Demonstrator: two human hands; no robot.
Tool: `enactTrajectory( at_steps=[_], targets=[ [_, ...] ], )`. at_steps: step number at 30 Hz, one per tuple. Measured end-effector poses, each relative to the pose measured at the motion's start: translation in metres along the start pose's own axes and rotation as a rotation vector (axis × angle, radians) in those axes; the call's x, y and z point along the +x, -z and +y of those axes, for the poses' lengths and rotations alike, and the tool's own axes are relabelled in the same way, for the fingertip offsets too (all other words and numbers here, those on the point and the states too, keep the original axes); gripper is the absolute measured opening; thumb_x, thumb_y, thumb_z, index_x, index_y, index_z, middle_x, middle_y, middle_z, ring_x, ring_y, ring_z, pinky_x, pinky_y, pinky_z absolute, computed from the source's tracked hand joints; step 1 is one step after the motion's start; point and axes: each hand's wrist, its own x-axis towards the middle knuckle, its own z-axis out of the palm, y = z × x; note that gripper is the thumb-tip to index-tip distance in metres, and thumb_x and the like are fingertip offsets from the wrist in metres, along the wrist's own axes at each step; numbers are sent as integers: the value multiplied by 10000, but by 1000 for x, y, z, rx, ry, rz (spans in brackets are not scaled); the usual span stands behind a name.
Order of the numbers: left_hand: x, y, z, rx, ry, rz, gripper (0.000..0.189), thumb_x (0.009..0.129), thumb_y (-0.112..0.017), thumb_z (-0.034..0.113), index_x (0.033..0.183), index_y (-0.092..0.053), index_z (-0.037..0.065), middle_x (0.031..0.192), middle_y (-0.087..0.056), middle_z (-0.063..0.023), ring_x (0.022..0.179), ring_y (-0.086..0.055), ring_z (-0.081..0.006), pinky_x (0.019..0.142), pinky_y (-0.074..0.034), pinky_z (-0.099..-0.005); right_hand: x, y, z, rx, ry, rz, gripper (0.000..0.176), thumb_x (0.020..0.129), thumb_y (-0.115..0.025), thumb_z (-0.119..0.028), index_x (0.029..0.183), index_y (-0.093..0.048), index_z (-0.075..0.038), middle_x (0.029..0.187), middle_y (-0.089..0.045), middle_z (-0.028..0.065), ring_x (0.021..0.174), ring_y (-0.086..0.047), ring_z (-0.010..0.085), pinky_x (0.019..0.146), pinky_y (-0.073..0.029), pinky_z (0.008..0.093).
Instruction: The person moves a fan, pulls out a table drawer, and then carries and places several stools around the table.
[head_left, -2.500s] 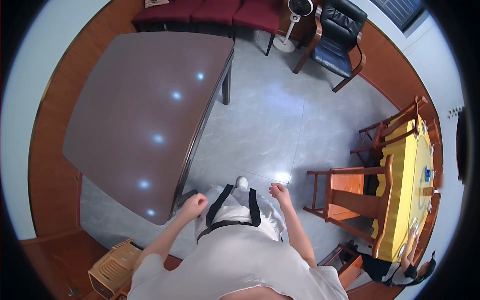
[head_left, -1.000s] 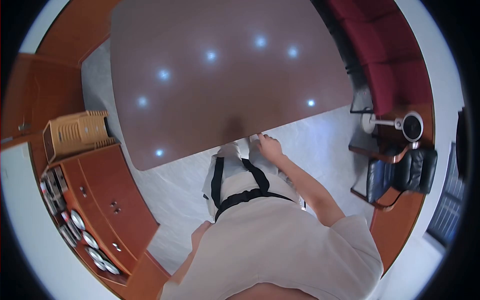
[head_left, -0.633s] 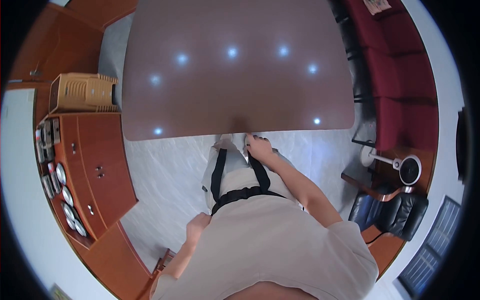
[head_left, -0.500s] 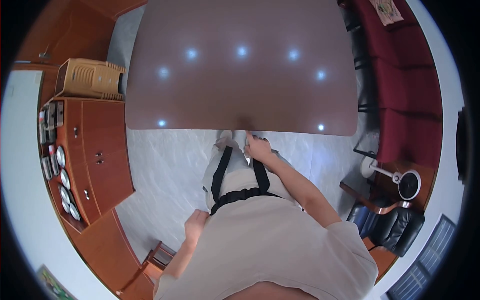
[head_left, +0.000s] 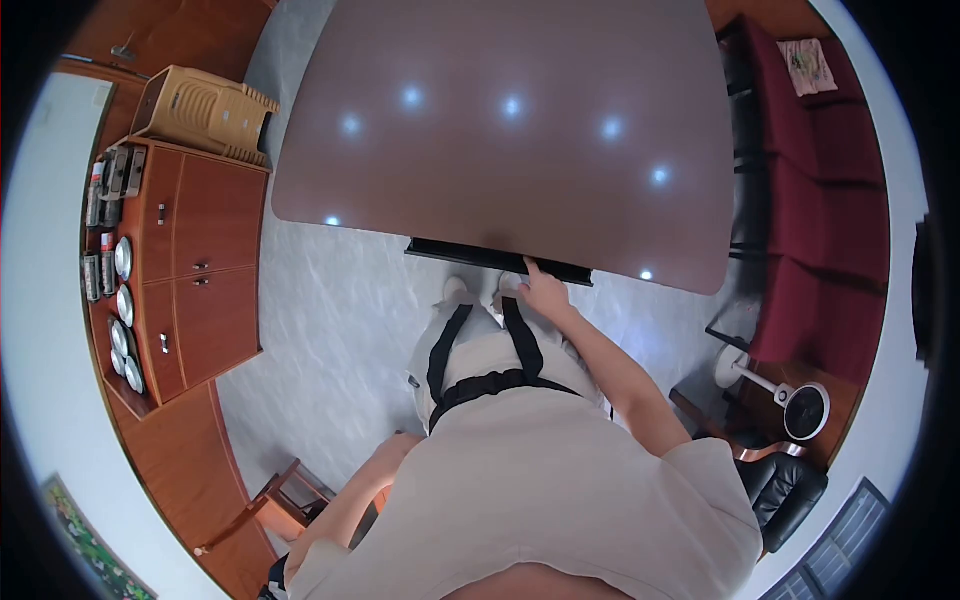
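Observation:
A shallow black drawer (head_left: 455,252) juts out from under the near edge of the brown table (head_left: 480,190). My right hand (head_left: 545,292) is at the drawer's front, its index finger hooked over the black edge and the other fingers curled. Down by my left hip is my left hand (head_left: 400,447), partly covered by my shirt, so its fingers do not show clearly. The inside of the drawer is mostly hidden under the tabletop.
Left stands a wooden cabinet (head_left: 215,220) with stacked tan plastic stools (head_left: 205,110) on it and tins and jars on its side shelves. Right are dark red seats (head_left: 800,220), a white fan (head_left: 803,410) and a black leather chair (head_left: 790,495). Behind left is a wooden chair (head_left: 300,490).
The black drawer has slid out toward me from under the table, with my right hand at its front. My left hand has moved back along my hip. The view has turned slightly.

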Motion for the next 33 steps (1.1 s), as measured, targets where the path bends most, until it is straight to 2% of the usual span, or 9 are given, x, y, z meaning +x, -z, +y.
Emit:
enactTrajectory(
  at_steps=[2,9,13,15,19,21,25,30,33],
  targets=[
    [11,5,-12,93,-53,40,272,723,-506,307,798,-596,62,787,-592,-132,766,-560,-263,667,-420,-332,4,-1,3,21,38,85,426,710,-505,-246,1094,-477,-62,925,-562,174,857,-543,330,743,-430,423],
    [16,32,-3,520,-61,431,162,694,-526,245,639,-560,97,682,-566,-78,642,-538,-274,554,-410,-356,14,-20,12,-193,198,340,396,729,-495,-244,1055,-498,-21,1059,-500,166,976,-481,293,820,-386,407],
    [18,49,-19,549,-154,457,135,680,-532,195,625,-551,74,622,-552,-71,576,-544,-227,520,-407,-322,43,-23,28,-50,-51,102,373,777,-463,-276,1059,-494,-35,1157,-425,176,1043,-421,324,845,-362,406],
    [22,82,-24,-72,-109,147,145,681,-513,149,596,-527,32,542,-503,-49,511,-494,-155,493,-383,-287,53,-25,33,-19,-110,49,383,792,-439,-307,1068,-490,-47,1192,-394,174,1081,-391,324,867,-343,411],
    [78,151,-17,101,-261,496,190,682,-511,146,566,-496,-3,510,-459,-53,480,-408,-133,480,-350,-288,67,-23,31,-167,-70,13,437,808,-383,-384,1134,-441,-99,1230,-367,156,1142,-338,309,906,-283,456],
    [122,139,9,362,-457,548,186,704,-535,213,702,-545,28,684,-542,-109,653,-531,-251,587,-413,-334,68,-20,29,-196,-65,-66,475,803,-383,-408,1186,-399,-128,1252,-352,135,1166,-316,297,909,-262,489],
    [214,89,64,659,-804,517,318,699,-549,223,957,-521,40,949,-533,-105,916,-485,-276,812,-384,-360,43,1,19,-227,-50,-134,614,741,-461,-467,1232,-346,-116,1254,-351,136,1163,-319,295,921,-264,463],
    [291,89,71,1032,-804,734,374,668,-536,139,1021,-489,24,1087,-460,-116,1014,-439,-259,908,-313,-397,31,2,12,-337,-60,-124,665,643,-600,-355,1211,-376,-94,1156,-457,149,1063,-435,287,902,-321,419],
    [280,101,57,1139,-812,654,359,707,-466,119,1053,-479,26,1108,-443,-102,1009,-447,-242,927,-293,-417,30,-1,12,-399,-18,-72,618,641,-609,-288,1187,-397,-89,1123,-480,147,1017,-470,287,877,-349,416]
  ],
)
